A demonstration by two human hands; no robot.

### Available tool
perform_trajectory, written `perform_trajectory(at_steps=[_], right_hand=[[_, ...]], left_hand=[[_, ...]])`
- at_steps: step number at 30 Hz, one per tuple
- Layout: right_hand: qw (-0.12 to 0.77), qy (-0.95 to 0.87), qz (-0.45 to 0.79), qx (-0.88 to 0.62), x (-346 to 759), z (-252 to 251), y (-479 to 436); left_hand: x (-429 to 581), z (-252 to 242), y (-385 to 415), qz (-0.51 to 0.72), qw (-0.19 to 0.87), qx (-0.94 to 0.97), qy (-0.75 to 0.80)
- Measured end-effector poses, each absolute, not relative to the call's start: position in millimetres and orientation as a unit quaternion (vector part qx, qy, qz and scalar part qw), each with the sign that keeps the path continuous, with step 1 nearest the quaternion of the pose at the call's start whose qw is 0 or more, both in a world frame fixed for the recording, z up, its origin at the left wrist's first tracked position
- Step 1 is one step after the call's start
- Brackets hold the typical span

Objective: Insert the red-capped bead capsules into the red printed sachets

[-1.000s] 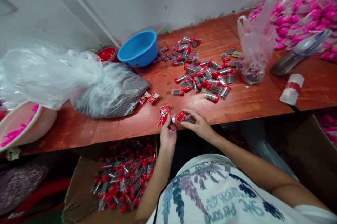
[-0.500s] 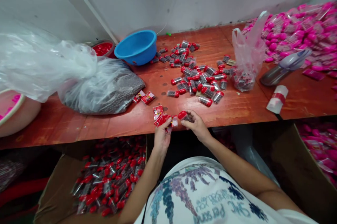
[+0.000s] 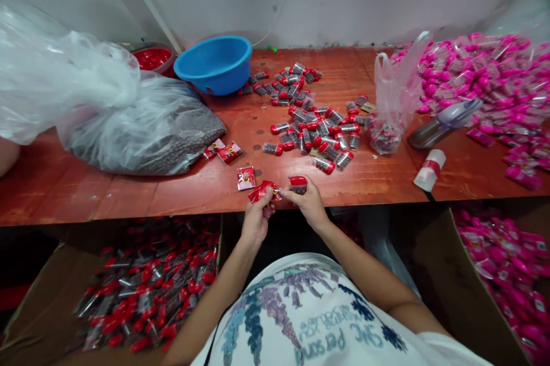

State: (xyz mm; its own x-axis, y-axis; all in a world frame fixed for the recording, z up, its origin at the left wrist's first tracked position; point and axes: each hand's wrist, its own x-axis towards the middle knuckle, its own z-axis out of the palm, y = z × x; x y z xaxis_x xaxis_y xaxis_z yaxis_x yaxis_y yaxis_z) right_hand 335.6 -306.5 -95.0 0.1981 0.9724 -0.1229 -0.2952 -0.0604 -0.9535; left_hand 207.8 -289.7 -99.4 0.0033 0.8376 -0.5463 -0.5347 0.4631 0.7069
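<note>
My left hand [image 3: 256,218] is closed on a small fanned stack of red printed labels [image 3: 263,188] at the table's front edge. In my right hand [image 3: 313,204] is a small clear jar [image 3: 298,185] with a red cap and dark contents. The right fingertips reach to the edge of the labels; whether they pinch one I cannot make out. A single red label [image 3: 246,178] lies on the table just beyond the left hand. Farther back are two small stacks of labels [image 3: 230,152]. Several similar red-capped jars [image 3: 329,151] lie in a loose pile ahead of the right hand.
A clear plastic bag of dark pieces [image 3: 146,131] and a blue basin [image 3: 215,68] stand on the left. To the right are a small plastic bag [image 3: 389,119], a bottle [image 3: 442,122], a white roll [image 3: 429,170] and a pink heap [image 3: 481,79]. Boxes below hold more jars [image 3: 154,297].
My right hand has come closer to the labels, and the jar in it has turned. The label beyond my left hand now lies apart from the held stack. The view has shifted slightly.
</note>
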Motion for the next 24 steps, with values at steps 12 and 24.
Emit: perform_trajectory(at_steps=[12,24], right_hand=[[0.523,-0.363,0.571,-0.518,355,-88,-314],[0.523,-0.449,0.498,-0.526,350,-91,-323]], left_hand=[[205,-102,-282,0.461,0.74,0.076,0.485],[214,-93,-283,0.507,0.727,0.065,0.457]])
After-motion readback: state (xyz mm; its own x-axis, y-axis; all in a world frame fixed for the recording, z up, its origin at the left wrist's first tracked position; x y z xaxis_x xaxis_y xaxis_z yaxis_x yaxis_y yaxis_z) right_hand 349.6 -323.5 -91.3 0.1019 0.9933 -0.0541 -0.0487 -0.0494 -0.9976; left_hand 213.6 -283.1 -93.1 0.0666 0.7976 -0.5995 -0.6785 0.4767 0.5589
